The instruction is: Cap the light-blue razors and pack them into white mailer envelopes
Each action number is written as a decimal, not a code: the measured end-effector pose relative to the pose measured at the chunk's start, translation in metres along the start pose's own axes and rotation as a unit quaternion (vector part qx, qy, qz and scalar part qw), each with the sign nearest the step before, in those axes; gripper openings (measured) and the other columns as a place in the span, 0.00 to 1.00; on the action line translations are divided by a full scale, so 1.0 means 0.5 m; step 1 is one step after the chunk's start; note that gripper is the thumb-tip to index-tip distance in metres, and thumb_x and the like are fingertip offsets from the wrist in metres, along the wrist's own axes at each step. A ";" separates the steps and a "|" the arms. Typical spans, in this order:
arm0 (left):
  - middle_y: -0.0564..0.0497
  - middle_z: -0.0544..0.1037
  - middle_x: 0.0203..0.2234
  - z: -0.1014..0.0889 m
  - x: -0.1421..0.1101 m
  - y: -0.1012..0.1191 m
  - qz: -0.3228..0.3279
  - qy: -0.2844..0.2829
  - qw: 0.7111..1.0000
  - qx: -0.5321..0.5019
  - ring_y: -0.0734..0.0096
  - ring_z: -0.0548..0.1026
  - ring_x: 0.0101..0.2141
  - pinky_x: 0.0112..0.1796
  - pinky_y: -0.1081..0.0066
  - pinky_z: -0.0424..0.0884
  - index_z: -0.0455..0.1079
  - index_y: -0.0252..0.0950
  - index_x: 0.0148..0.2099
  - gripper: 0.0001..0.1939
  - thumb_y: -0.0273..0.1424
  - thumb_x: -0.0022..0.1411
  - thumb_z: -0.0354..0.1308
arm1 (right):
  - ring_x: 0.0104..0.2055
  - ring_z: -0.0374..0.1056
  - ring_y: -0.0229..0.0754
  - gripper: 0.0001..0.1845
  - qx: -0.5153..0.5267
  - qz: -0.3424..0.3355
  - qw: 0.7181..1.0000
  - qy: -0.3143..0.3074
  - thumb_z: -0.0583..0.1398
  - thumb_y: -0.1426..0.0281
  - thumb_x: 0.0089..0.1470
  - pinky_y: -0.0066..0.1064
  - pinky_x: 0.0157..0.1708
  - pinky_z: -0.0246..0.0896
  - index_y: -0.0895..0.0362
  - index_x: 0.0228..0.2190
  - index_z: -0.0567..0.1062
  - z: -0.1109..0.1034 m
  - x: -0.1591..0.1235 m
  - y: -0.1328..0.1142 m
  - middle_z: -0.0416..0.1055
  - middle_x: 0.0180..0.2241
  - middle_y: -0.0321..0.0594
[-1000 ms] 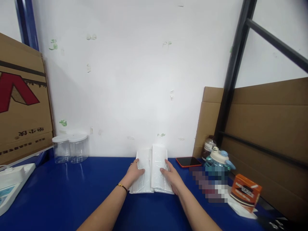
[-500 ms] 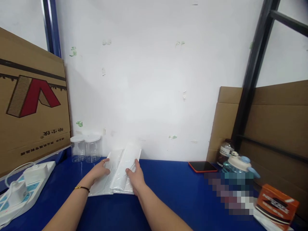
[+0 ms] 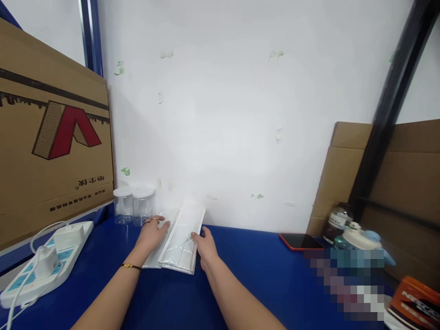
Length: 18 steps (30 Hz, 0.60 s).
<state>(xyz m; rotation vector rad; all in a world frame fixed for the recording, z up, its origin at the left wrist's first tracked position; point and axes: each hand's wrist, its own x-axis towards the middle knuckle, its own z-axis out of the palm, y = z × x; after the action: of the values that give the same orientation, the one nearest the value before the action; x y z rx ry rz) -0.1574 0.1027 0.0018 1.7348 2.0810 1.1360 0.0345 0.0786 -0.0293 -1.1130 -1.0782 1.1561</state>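
A folded white plastic sheet (image 3: 181, 240), glossy and creased, lies on the blue tabletop close to the wall. Its right part is a thicker folded strip that overlaps a flatter part on the left. My left hand (image 3: 151, 236) lies over the left edge, thumb and fingers stretched out and touching the flatter part. Along the right edge, my right hand (image 3: 207, 250) grips the strip, thumb on top and the other fingers partly hidden at the side.
Two clear jars (image 3: 142, 207) with white lids stand at the wall, behind a power strip (image 3: 65, 266) with plugs. A large cardboard box (image 3: 68, 174) is at left. To the right are a phone (image 3: 300, 241), a brown bottle (image 3: 338, 222), a teal bottle (image 3: 360, 240) and an orange box (image 3: 417, 300).
The view has turned slightly left. My left hand has moved inward over the flatter part, and less of that part shows. My right hand remains at the right edge.
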 end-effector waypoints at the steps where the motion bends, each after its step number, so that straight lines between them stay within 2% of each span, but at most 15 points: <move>1: 0.41 0.75 0.36 0.008 -0.007 0.012 0.014 -0.034 0.999 -0.003 0.56 0.73 0.36 0.38 0.65 0.65 0.69 0.32 0.42 0.22 0.42 0.50 0.53 | 0.44 0.69 0.48 0.27 -0.004 0.003 1.000 0.005 0.62 0.67 0.42 0.34 0.41 0.63 0.59 0.47 0.70 -0.005 0.000 -0.005 0.74 0.42 0.46; 3: 0.45 0.76 0.31 0.024 -0.020 0.032 0.041 -0.090 0.995 -0.018 0.59 0.74 0.32 0.35 0.67 0.65 0.69 0.33 0.40 0.20 0.42 0.50 0.53 | 0.44 0.69 0.48 0.20 -0.004 0.001 1.000 0.021 0.63 0.69 0.41 0.33 0.40 0.63 0.59 0.40 0.75 -0.014 -0.001 -0.015 0.75 0.39 0.44; 4: 0.45 0.76 0.29 0.030 -0.025 0.040 0.055 -0.101 0.993 -0.019 0.59 0.74 0.31 0.35 0.67 0.65 0.69 0.33 0.40 0.19 0.41 0.50 0.53 | 0.43 0.69 0.48 0.17 -0.001 -0.003 1.000 0.029 0.63 0.70 0.40 0.32 0.39 0.63 0.58 0.37 0.76 -0.017 -0.002 -0.019 0.75 0.38 0.44; 6: 0.44 0.76 0.31 0.039 -0.032 0.051 0.081 -0.084 0.993 -0.009 0.57 0.74 0.33 0.36 0.66 0.64 0.70 0.33 0.40 0.19 0.40 0.49 0.53 | 0.40 0.69 0.47 0.12 0.010 -0.001 0.999 0.040 0.63 0.70 0.39 0.31 0.37 0.62 0.58 0.31 0.76 -0.024 -0.004 -0.027 0.75 0.35 0.43; 9: 0.39 0.76 0.36 0.040 -0.035 0.063 0.096 -0.046 0.994 -0.006 0.52 0.73 0.39 0.41 0.65 0.63 0.72 0.31 0.39 0.21 0.40 0.47 0.56 | 0.31 0.68 0.43 0.05 0.026 0.022 0.999 0.025 0.62 0.70 0.39 0.30 0.30 0.61 0.59 0.23 0.73 -0.029 -0.006 -0.039 0.73 0.26 0.41; 12: 0.36 0.74 0.41 0.030 -0.047 0.089 0.068 -0.056 0.996 -0.032 0.48 0.72 0.42 0.44 0.62 0.63 0.72 0.30 0.43 0.28 0.45 0.45 0.59 | 0.23 0.64 0.37 0.04 0.045 0.029 0.999 -0.007 0.60 0.70 0.41 0.27 0.23 0.58 0.59 0.23 0.71 -0.028 -0.009 -0.059 0.70 0.22 0.36; 14: 0.34 0.71 0.45 0.017 -0.066 0.122 0.038 -0.084 0.992 -0.087 0.47 0.71 0.43 0.44 0.60 0.63 0.67 0.29 0.52 0.38 0.47 0.42 0.62 | 0.20 0.62 0.35 0.07 0.073 0.017 0.997 -0.029 0.58 0.70 0.42 0.25 0.20 0.55 0.57 0.29 0.71 -0.026 -0.016 -0.083 0.68 0.22 0.33; 16: 0.35 0.69 0.49 0.003 -0.095 0.167 0.029 -0.138 0.969 -0.201 0.49 0.72 0.43 0.44 0.60 0.64 0.55 0.33 0.61 0.49 0.44 0.38 0.66 | 0.20 0.61 0.34 0.10 0.116 -0.016 0.991 -0.072 0.58 0.69 0.43 0.25 0.20 0.55 0.56 0.32 0.70 -0.031 -0.029 -0.116 0.67 0.23 0.31; 18: 0.40 0.68 0.51 -0.008 -0.126 0.215 0.048 -0.210 0.916 -0.338 0.53 0.70 0.46 0.47 0.62 0.63 0.50 0.39 0.64 0.52 0.36 0.37 0.69 | 0.22 0.61 0.33 0.08 0.144 -0.072 0.977 -0.139 0.59 0.67 0.45 0.25 0.24 0.58 0.57 0.31 0.70 -0.050 -0.043 -0.152 0.66 0.23 0.31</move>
<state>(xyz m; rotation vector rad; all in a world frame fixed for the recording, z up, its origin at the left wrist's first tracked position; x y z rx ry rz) -0.0608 0.0453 0.0561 1.5494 1.1675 1.1838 0.0668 0.0498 0.0415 -0.6500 -1.1402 1.3288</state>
